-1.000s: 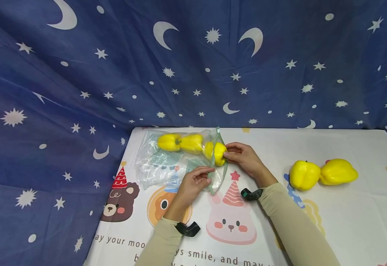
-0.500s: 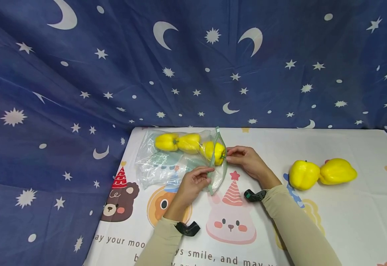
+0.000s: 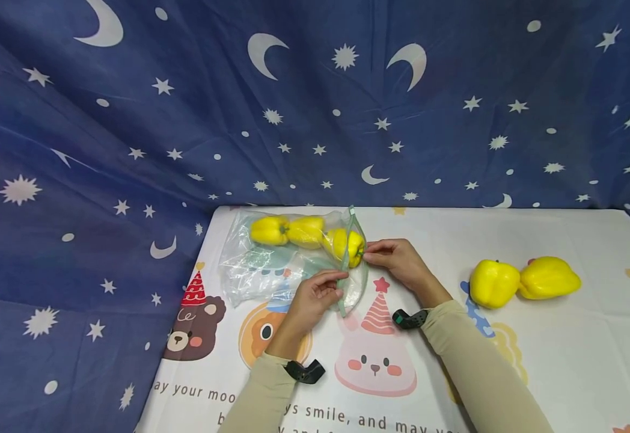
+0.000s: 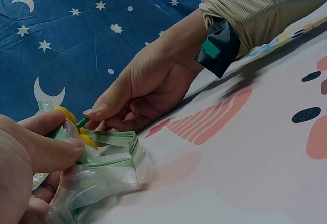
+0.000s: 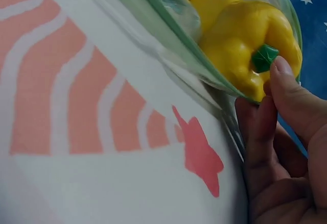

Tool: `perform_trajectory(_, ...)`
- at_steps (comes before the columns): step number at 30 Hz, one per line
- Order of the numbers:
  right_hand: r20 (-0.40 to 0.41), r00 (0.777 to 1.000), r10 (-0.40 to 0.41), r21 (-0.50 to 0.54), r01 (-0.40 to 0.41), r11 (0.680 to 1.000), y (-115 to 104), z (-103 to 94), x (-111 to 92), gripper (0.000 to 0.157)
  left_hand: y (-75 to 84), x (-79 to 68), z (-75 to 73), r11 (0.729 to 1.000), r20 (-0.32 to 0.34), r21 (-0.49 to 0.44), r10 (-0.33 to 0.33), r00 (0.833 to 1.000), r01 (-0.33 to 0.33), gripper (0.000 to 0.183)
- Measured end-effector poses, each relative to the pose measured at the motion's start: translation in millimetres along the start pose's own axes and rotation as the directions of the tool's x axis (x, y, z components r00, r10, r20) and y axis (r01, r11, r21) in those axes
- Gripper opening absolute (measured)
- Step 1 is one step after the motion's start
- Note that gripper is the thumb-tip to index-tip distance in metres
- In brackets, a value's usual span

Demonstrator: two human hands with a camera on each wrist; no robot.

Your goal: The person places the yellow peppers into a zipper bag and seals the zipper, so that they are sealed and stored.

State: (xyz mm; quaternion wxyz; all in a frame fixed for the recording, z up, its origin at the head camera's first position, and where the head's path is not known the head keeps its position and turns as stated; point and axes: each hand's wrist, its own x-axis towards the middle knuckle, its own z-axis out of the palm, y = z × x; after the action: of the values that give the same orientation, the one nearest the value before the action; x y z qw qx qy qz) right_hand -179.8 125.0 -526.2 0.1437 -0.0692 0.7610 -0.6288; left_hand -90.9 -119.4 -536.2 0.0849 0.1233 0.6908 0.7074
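A clear zip bag [image 3: 241, 278] with a green-edged mouth lies on the table, its opening toward the right. Inside it, two yellow bell peppers [image 3: 306, 232] lie end to end. A third bell pepper [image 3: 355, 245] sits at the mouth, its green stem [image 5: 264, 58] facing out. My left hand [image 3: 315, 297] pinches the near side of the bag's mouth between thumb and fingers. At the opening, my right hand [image 3: 401, 262] has its thumb on the third pepper's stem, with curled fingers below it by the green rim.
Two more yellow bell peppers, a blocky one [image 3: 493, 284] and a longer one [image 3: 550, 278], lie side by side at the right. A white cartoon-printed tablecloth [image 3: 569, 355] covers the table. Behind it hangs a dark blue star-and-moon curtain [image 3: 315, 90].
The three bagged peppers have slid slightly left, deeper into the bag. My right hand has shifted its hold from the third pepper's side to its stem end. My left hand stays put.
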Motion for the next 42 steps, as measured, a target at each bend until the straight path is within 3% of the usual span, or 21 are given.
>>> perform_trajectory(4,-0.035,0.999,0.004,-0.04,-0.005,0.999,-2,6.0,0,0.029,0.7,-0.8,-0.9,1.0,-0.004,0.0,-0.008,1.0,0.008,0.034)
perform_trajectory(11,-0.139,0.99,0.037,-0.017,-0.04,0.999,-9,21.2,1,0.028,1.1,-1.6,-2.4,1.0,-0.009,0.013,-0.013,1.0,0.013,0.033)
perform_trajectory(19,-0.226,0.972,0.064,-0.123,-0.093,0.988,-15,30.4,3,0.026,0.7,-1.0,-1.6,1.0,0.0,0.011,-0.013,1.0,0.013,0.034)
perform_trajectory(27,-0.209,0.973,0.096,-0.081,-0.115,0.99,-15,25.2,3,0.026,1.1,-1.3,-0.9,1.0,-0.001,-0.002,-0.003,1.0,0.003,0.035)
perform_trajectory(34,-0.131,0.986,0.099,0.003,-0.1,0.995,-16,18.1,0,0.027,1.7,-0.5,-0.4,1.0,-0.008,0.001,-0.014,1.0,0.014,0.035)
perform_trajectory(39,-0.035,0.995,0.088,-0.013,-0.089,0.996,-20,7.2,-5,0.025,2.0,0.0,-0.6,1.0,-0.013,-0.005,-0.019,1.0,0.019,0.035)
perform_trajectory(42,0.009,0.997,0.071,-0.096,-0.07,0.993,-27,-6.6,-8,0.024,1.9,-0.1,-0.8,1.0,-0.016,-0.012,-0.018,1.0,0.018,0.035)
